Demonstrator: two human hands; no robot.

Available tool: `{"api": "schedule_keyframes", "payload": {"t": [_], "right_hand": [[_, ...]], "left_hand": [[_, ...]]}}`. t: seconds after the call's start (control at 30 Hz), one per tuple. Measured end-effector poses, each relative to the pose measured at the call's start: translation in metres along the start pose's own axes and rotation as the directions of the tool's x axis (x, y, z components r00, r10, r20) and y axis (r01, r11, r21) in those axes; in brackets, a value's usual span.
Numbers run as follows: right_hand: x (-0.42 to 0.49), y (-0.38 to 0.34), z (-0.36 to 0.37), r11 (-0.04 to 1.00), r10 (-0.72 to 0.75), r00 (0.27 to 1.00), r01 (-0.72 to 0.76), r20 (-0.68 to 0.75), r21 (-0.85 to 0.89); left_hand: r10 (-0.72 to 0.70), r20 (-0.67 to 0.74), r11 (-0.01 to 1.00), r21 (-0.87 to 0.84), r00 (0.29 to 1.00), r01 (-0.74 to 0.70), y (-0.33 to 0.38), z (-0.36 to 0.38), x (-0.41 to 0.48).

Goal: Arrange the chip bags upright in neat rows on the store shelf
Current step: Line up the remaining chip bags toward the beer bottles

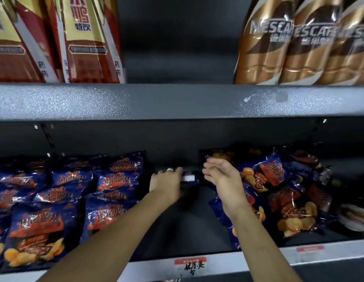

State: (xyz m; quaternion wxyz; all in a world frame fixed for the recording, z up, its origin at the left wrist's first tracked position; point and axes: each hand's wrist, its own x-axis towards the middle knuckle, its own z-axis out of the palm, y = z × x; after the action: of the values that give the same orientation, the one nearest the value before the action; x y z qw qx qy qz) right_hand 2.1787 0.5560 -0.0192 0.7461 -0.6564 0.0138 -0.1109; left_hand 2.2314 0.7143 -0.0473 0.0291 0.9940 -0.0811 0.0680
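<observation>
By our guess we are about halfway. On the left side of the lower shelf (177,237) the blue chip bags (108,216) stand up in tidy rows, each bag behind the next. The right side is not done. There a messy pile (278,190) of the same kind of bags lies flat and crooked, some on top of others. Between the 2 groups there is a bare strip of shelf floor, and both our hands are in it. Our left hand (166,183) is far back in the gap, and its fingers curl round the edge of a dark bag (190,194) with a small white label. That spot is blurry, so we cannot tell if the bag stands or leans. Our right hand (221,176) holds nothing. Its fingers are loose and spread, just beside the top of the messy pile. We think what is left is to stand the pile's bags up and fill the gap with new rows. A pale packet (353,216) lies at the far right end of this shelf, and we cannot tell what it is. A red and white price tag (190,263) sits on the shelf's front edge. The shelf above (177,100) holds 2 kinds of things: red boxes (85,47) on the left and brown coffee bottles (299,47) on the right, with a dark space between them.
</observation>
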Motion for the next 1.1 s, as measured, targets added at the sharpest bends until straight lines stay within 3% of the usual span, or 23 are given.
{"api": "schedule_keyframes", "payload": {"t": [0.07, 0.13, 0.2, 0.27, 0.33, 0.4, 0.47, 0.53, 0.63, 0.73, 0.9, 1.1], "right_hand": [[0.003, 0.000, 0.000, 1.000, -0.021, 1.000, 0.021, -0.001, -0.019], [0.007, 0.000, 0.001, 0.999, -0.023, 0.999, 0.023, -0.024, -0.024], [0.011, 0.003, 0.005, 1.000, -0.004, 1.000, 0.004, -0.030, 0.000], [0.013, 0.006, 0.014, 0.999, 0.018, 1.000, -0.018, -0.004, 0.049], [0.017, 0.010, 0.020, 0.980, 0.075, 0.996, -0.083, 0.048, 0.180], [0.018, 0.009, 0.023, 0.926, 0.137, 0.977, -0.184, 0.162, 0.330], [0.014, 0.003, 0.027, 0.906, 0.138, 0.955, -0.229, 0.263, 0.356], [0.011, 0.000, 0.030, 0.919, 0.115, 0.954, -0.208, 0.277, 0.335], [0.015, 0.000, 0.029, 0.932, 0.095, 0.981, -0.146, 0.167, 0.331], [0.025, -0.002, 0.023, 0.977, 0.060, 0.995, -0.074, 0.075, 0.198], [0.037, 0.003, 0.027, 1.000, 0.014, 0.999, -0.015, 0.046, 0.024], [0.053, 0.021, 0.041, 0.992, 0.100, 0.995, -0.098, 0.024, -0.080]], "left_hand": [[-0.041, -0.031, 0.969, -0.244, 0.999, 0.033, -0.007, -0.020, -0.004], [-0.130, -0.015, 0.812, -0.576, 0.991, 0.098, -0.014, -0.040, -0.011], [-0.202, 0.069, 0.416, -0.897, 0.977, 0.150, -0.015, -0.054, -0.020], [-0.171, 0.150, -0.001, -0.988, 0.974, 0.152, -0.013, -0.057, -0.026], [-0.141, 0.142, -0.277, -0.956, 0.980, 0.099, -0.013, -0.051, -0.027], [-0.108, 0.099, -0.415, -0.908, 0.989, 0.045, -0.011, -0.045, -0.029], [-0.075, 0.036, -0.473, -0.881, 0.997, -0.004, -0.007, -0.039, -0.030], [-0.074, 0.001, -0.468, -0.883, 0.997, -0.034, -0.004, -0.035, -0.034], [-0.123, 0.023, -0.369, -0.929, 0.992, -0.024, -0.001, -0.036, -0.042], [-0.245, 0.061, -0.376, -0.926, 0.968, -0.037, -0.006, -0.036, -0.045], [-0.318, 0.292, -0.467, -0.876, 0.902, 0.119, -0.003, -0.022, -0.041], [-0.319, 0.514, -0.646, -0.732, 0.796, 0.214, 0.006, -0.007, -0.037]]}}
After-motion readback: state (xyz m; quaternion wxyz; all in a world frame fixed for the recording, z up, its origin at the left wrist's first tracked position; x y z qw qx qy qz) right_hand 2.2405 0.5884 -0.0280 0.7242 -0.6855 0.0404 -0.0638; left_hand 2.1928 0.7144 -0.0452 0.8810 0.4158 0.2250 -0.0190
